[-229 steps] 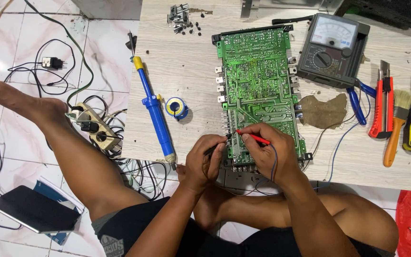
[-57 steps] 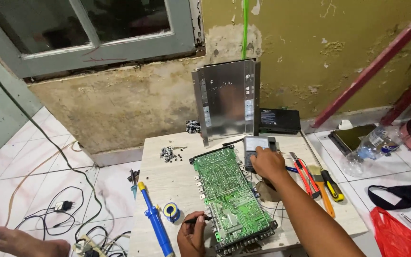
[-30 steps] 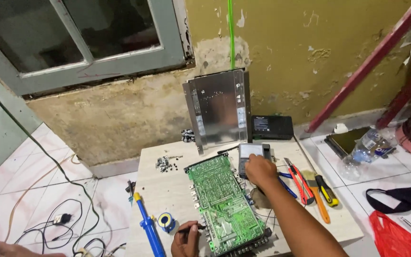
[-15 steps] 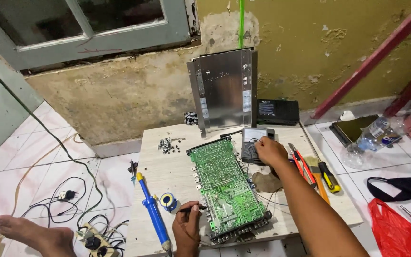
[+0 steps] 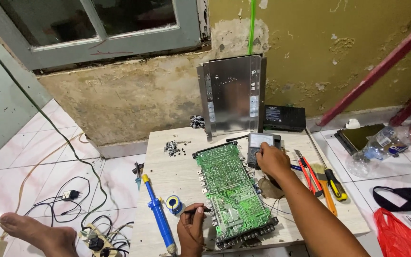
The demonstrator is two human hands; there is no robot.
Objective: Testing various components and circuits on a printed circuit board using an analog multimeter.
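Note:
A green circuit board (image 5: 231, 194) lies on a low wooden table (image 5: 167, 171). My left hand (image 5: 190, 228) holds a thin black probe (image 5: 200, 210) whose tip touches the board's left edge. My right hand (image 5: 272, 159) reaches across to a grey multimeter (image 5: 260, 142) behind the board and rests on its face, fingers curled at the dial. The lower part of the meter is hidden by my hand.
A blue soldering iron (image 5: 159, 218) and a solder spool (image 5: 173, 203) lie left of the board. Cutters, a knife and a screwdriver (image 5: 331, 178) lie at the right. A metal cover (image 5: 231, 95) leans on the wall. Cables, a power strip (image 5: 96, 240) and my foot (image 5: 39, 233) are on the floor.
The view has dropped back slightly toward the table. My right hand stays on the multimeter; my left hand keeps the probe at the board's edge.

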